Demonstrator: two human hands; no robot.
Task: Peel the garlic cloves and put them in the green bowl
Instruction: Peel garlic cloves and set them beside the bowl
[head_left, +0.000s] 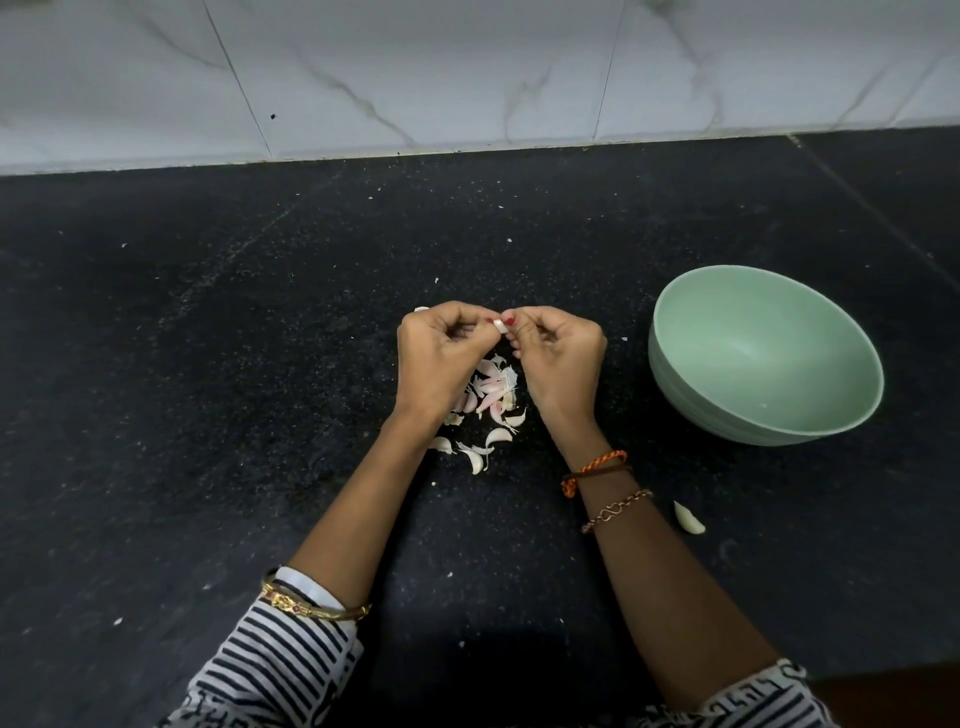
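Garlic clove (500, 327) is pinched between the curled fingertips of left hand (441, 358) and right hand (558, 358), above scattered skins (491, 395); green bowl (763, 358) is seen nearby, right.

A black speckled countertop (208, 364) meets a white marble-veined tiled wall (415, 67) at the back.

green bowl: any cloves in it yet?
Empty, or nearly: the green bowl shows bare inner wall, only a tiny white speck. One clove lies on the counter outside it.
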